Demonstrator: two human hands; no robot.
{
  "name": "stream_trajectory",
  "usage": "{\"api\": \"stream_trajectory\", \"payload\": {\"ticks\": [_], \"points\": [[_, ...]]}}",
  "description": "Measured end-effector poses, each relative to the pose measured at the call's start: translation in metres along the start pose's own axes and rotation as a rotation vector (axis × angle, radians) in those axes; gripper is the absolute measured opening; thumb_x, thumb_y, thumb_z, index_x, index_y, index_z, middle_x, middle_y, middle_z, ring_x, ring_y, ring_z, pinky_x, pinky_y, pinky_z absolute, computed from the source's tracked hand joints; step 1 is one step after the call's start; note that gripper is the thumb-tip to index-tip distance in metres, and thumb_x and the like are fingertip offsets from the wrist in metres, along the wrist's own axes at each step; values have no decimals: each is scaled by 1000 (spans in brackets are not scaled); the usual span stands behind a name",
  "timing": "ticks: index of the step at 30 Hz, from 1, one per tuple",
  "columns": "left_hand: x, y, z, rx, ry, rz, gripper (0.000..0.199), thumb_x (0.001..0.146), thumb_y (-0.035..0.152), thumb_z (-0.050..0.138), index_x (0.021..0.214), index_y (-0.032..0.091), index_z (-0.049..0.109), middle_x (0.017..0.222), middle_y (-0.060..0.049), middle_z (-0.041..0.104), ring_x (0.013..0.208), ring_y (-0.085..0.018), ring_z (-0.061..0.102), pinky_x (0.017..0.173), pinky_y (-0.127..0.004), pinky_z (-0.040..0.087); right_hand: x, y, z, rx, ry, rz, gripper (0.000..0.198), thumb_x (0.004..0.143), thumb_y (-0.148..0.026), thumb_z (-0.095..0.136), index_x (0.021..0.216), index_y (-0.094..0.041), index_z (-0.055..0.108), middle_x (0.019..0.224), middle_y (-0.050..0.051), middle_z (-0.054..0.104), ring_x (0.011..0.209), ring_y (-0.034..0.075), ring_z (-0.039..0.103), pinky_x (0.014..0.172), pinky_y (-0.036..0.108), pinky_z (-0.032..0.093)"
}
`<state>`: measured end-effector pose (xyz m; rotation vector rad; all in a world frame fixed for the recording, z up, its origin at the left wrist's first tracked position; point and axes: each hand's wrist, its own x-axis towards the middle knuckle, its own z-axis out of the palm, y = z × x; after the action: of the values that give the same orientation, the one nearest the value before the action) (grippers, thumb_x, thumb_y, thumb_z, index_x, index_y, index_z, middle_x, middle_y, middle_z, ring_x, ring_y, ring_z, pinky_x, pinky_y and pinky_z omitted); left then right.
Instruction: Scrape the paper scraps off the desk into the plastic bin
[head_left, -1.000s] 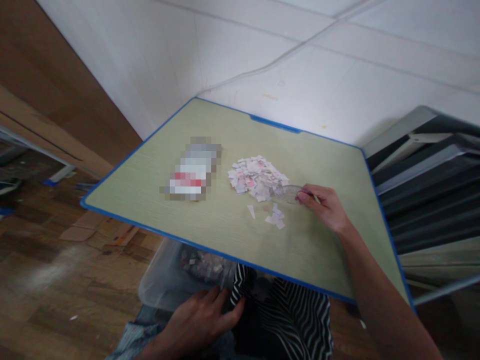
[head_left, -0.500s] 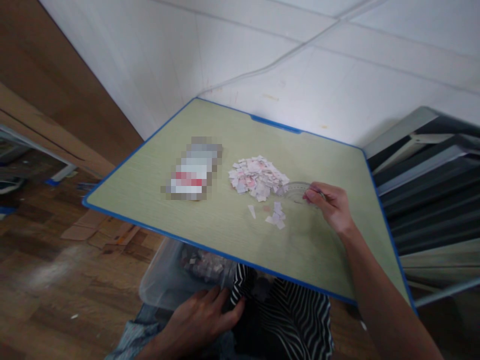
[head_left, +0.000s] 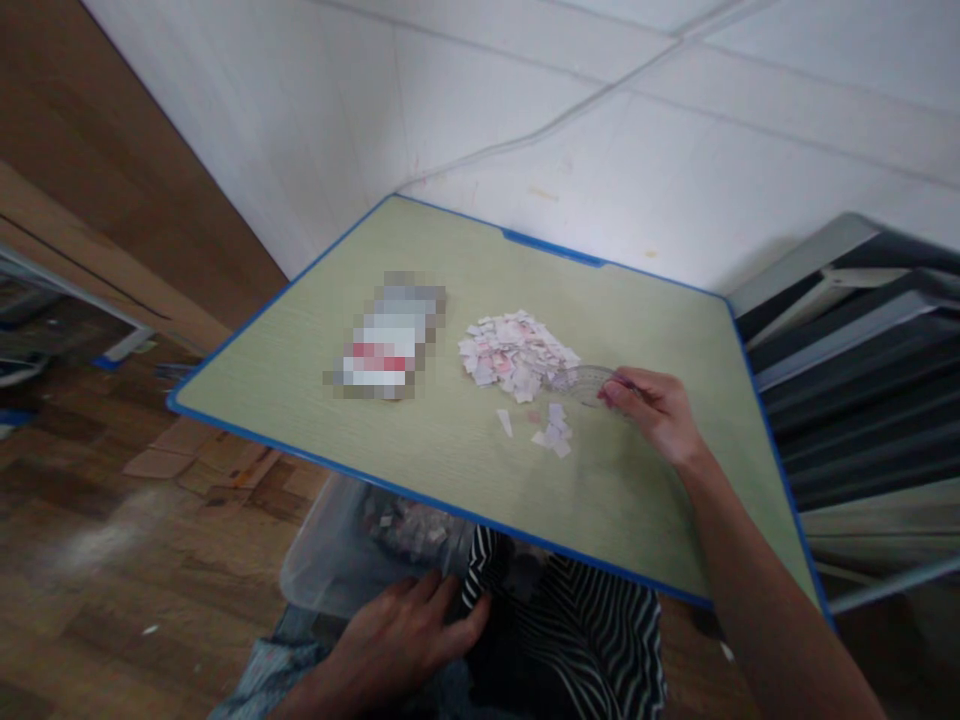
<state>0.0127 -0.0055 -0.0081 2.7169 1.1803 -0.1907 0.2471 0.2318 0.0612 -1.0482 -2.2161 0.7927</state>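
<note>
My right hand (head_left: pixel 651 402) pinches a clear plastic protractor (head_left: pixel 581 384) with thumb and fingers. The protractor's far edge reaches the right side of a heap of small torn paper pieces (head_left: pixel 510 350). A few loose scraps (head_left: pixel 553 432) lie on the table in front of the heap. Low in the view, my left hand (head_left: pixel 412 630) rests by my lap, palm down, thumb apart from the fingers, holding nothing. It lies close to a clear plastic bin (head_left: pixel 319 560) and touches the black-and-white striped cloth (head_left: pixel 592 620).
The green table (head_left: pixel 315 340) has a blue edge and stands against a white wall (head_left: pixel 495 110). On its left part lies a blurred-out object (head_left: pixel 384 340) with a red band. Dark folded panels (head_left: pixel 877 370) lean at the right. Small contents show inside the bin under the table.
My right hand has shifted slightly left with the protractor, which now looks tilted a little differently against the paper heap. My left hand has stayed put.
</note>
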Motion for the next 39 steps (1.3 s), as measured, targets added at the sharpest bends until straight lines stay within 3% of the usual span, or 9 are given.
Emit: {"api": "stream_trajectory", "payload": {"ticks": [6,8,12,16,20,24,27,35,39], "points": [[0,-1,-3,16,-20,6,49,81,11,49,126,24,35,98,-12,61,80,-21,60,58,-28,50,-1,-2,-2,39,-84,-19,26,80,-29,49,58,-16,56,53,-1,51,50,10,45,48,23,32],[0,-1,-3,19,-38,5,50,81,13,50,127,25,34,100,-12,61,81,-21,60,59,-28,51,-2,-3,-5,61,-75,21,27,79,-31,49,57,-16,54,51,-1,48,49,9,43,47,23,31],[-1,-1,-1,31,-41,4,51,81,12,50,128,25,33,100,-12,61,81,-21,60,58,-29,51,-4,-3,-12,121,-215,133,32,77,-37,52,53,-16,52,47,-2,43,46,9,39,43,23,28],[-2,0,2,37,-16,12,50,81,13,51,127,23,35,100,-14,61,81,-23,60,57,-29,51,-5,0,-16,138,-154,201,31,75,-39,53,55,-16,52,50,-2,44,48,9,39,44,23,28],[-2,0,1,28,2,8,49,81,13,51,126,23,36,97,-13,61,80,-23,60,56,-29,51,-6,2,-18,177,-200,240,32,74,-39,55,53,-16,50,48,-3,40,46,8,36,42,22,26],[0,0,-2,6,-19,5,50,80,13,52,126,24,36,97,-13,61,79,-22,60,57,-29,51,-7,4,-19,188,-118,259,29,74,-39,55,56,-15,53,51,-2,43,48,8,37,44,22,26],[0,0,-2,-1,-32,4,50,81,13,51,127,24,35,99,-13,61,81,-22,60,57,-29,51,-8,5,-18,229,-219,281,32,73,-40,56,54,-15,51,48,-3,40,46,8,35,42,23,25],[-1,0,2,12,-18,6,48,83,13,48,127,24,33,98,-13,61,81,-22,60,57,-29,50,-3,-8,5,147,-258,5,28,83,-37,46,68,-16,58,63,3,56,60,13,51,55,25,37],[-2,0,3,31,32,19,48,82,12,49,127,23,34,96,-12,61,78,-22,60,56,-28,50,0,-14,14,50,-304,-72,31,84,-34,43,63,-16,54,58,1,49,55,11,46,52,24,34]]}}
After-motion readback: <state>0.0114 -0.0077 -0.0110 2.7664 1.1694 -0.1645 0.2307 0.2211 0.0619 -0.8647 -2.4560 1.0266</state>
